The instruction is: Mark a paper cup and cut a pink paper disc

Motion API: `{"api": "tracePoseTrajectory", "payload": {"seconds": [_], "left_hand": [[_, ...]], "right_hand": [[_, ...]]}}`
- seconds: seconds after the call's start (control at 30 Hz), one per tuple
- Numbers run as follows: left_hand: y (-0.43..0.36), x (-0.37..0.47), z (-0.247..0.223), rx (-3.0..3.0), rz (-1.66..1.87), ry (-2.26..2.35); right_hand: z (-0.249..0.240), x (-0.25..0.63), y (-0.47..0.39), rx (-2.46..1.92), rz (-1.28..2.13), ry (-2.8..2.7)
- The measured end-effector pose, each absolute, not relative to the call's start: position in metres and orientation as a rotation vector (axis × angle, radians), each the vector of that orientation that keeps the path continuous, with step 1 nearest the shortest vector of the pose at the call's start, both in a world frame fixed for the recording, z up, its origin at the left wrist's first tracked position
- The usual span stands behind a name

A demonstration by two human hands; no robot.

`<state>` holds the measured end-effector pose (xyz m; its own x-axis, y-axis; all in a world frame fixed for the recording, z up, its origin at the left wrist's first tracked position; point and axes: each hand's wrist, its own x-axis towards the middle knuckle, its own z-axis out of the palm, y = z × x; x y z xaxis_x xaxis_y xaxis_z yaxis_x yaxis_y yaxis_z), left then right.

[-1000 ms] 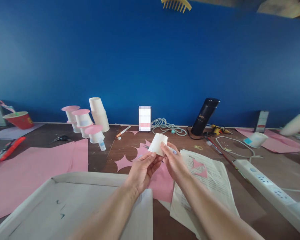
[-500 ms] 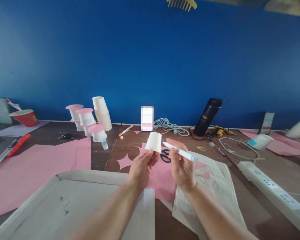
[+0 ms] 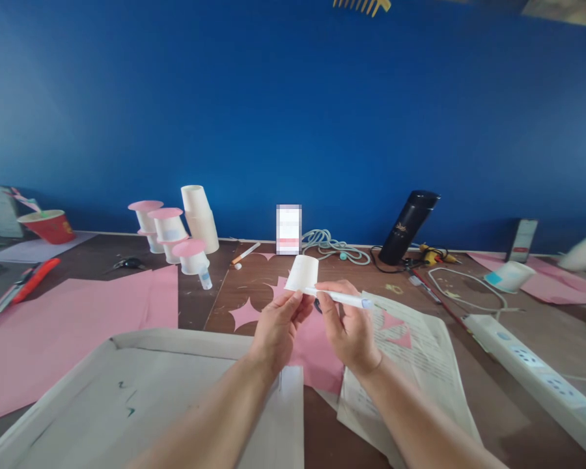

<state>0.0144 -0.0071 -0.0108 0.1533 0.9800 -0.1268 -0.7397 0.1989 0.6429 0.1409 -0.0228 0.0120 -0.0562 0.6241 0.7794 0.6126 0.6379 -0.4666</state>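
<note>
I have the left hand [image 3: 276,329] pinched shut at the lower edge of a plain white paper cup [image 3: 303,272], which is held up off the table with its narrower end uppermost and leaning a little. On my other side, the right hand [image 3: 349,319] is closed around a slim white marker [image 3: 344,298] with a pale violet end, lying nearly level between thumb and fingers. The marker's tip points in at the cup's lower right edge — from where I sit I can't tell whether it touches. Below both hands I see a cut sheet of pink paper [image 3: 317,358] on the brown wooden table [image 3: 322,430], and to the right of it lies a sheet of printed whitish paper [image 3: 424,365] bearing small pink paper scraps [image 3: 396,319]. Under my left forearm sits a shallow whitish tray [image 3: 176,333] with a few dark marks inside. Farther back on the left stand white cups topped with pink paper discs [image 3: 168,228], just beside a tall stack of white cups [image 3: 201,225]. A black cylindrical flask [image 3: 410,228] leans in view at the back right, near a coil of pale cable [image 3: 329,247].
</note>
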Motion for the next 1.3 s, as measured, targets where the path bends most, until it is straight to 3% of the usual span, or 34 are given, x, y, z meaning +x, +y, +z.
{"api": "tracePoseTrajectory", "payload": {"seconds": [1.3], "left_hand": [[-0.0052, 0.0121, -0.0095, 0.458, 1.288, 0.603]], "right_hand": [[0.0092, 0.1388, -0.0198, -1.094, -0.132, -1.722]]}}
